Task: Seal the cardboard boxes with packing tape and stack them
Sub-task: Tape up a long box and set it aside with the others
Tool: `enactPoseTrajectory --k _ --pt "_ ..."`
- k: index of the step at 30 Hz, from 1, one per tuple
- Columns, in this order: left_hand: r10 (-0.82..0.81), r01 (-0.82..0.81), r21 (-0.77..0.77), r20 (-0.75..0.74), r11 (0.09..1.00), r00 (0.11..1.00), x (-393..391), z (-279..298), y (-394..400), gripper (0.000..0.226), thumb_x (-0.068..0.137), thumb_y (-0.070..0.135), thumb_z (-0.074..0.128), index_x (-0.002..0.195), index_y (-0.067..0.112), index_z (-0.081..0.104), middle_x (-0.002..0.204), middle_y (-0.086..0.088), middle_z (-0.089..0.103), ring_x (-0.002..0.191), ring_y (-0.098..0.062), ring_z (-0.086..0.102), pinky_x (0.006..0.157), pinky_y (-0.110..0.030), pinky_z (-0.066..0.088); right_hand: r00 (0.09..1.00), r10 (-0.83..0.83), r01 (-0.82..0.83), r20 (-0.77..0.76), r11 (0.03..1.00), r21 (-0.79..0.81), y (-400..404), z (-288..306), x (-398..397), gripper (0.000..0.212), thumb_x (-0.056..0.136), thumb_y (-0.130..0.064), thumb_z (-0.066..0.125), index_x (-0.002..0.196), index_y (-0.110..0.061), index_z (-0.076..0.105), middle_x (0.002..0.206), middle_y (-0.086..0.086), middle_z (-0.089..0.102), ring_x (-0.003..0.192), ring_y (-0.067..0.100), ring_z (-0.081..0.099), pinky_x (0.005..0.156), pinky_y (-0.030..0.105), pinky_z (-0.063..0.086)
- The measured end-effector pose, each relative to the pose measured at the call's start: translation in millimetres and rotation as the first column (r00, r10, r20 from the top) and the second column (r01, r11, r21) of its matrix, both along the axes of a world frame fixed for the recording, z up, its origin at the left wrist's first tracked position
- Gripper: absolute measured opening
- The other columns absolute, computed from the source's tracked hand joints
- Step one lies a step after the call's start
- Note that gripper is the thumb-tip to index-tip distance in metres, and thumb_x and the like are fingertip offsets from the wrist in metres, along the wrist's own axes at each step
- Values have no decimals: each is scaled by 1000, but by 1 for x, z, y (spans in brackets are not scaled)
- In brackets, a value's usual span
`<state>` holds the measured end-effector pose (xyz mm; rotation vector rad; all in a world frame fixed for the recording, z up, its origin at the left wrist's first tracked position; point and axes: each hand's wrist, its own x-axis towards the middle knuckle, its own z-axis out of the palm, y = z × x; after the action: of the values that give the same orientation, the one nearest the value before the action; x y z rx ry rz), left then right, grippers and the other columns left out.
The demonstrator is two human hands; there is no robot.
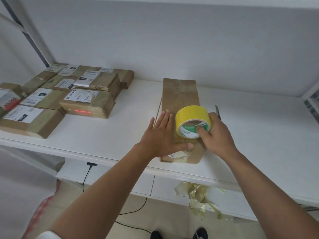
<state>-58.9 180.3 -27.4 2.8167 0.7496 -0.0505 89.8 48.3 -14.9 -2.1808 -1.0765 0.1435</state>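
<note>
Tape application: my flat, spread left hand [161,135] presses the long brown cardboard box [180,99] on the white shelf [250,144]; my right hand [215,135] grips the yellow tape roll [191,116] atop it. I judge the strip may wrinkle or run crooked if the box shifts.

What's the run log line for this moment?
left hand flat on cardboard box | right hand grips yellow tape roll | sealing underway
</note>
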Motion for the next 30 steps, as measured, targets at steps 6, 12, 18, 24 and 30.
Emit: enactPoseTrajectory --k 6,12,18,24,30 --pt "7 -9 -23 -82 1000 997 3 5 1 132 69 96 30 157 6 -13 166 -7 -19 152 -17 -20 125 -47 -5 997 -34 38 -70 998 45 -5 5 4 28 92 -14 58 119 -10 49 93 6 59 85 31 56 74 40 48" --pt "-57 59 28 -50 998 997 23 6 -2 136 70 94 42 156 3 -13 164 -17 -17 152 -27 -19 124 -38 -10 950 -81 116 -302 988 101 2 -9 0 30 83 -27 73 109 -20 59 112 9 63 102 27 60 87 38 50" --pt "-66 67 -9 10 998 998 25 -6 -2 136 67 95 40 157 9 -16 165 -13 -18 153 -22 -17 124 -35 -9 978 -79 90 -193 995 51 1 -10 2 25 92 -25 62 113 -15 57 102 6 63 96 32 59 78 38 48" --pt "-75 74 19 33 997 997 23 0 -5 140 54 101 18 159 11 -6 166 -18 -10 154 -27 -12 125 -41 -4 984 -127 141 -125 985 104 -17 3 20 30 93 -15 59 123 -15 57 97 14 67 88 34 60 71 34 45" --pt "-130 130 45 -14 990 991 34 4 -12 125 73 88 36 158 9 -11 164 -19 -17 152 -28 -19 122 -36 -13 833 -71 188 -549 969 161 -7 -22 5 27 89 -25 70 115 -19 64 104 -1 71 96 17 66 75 27 49"
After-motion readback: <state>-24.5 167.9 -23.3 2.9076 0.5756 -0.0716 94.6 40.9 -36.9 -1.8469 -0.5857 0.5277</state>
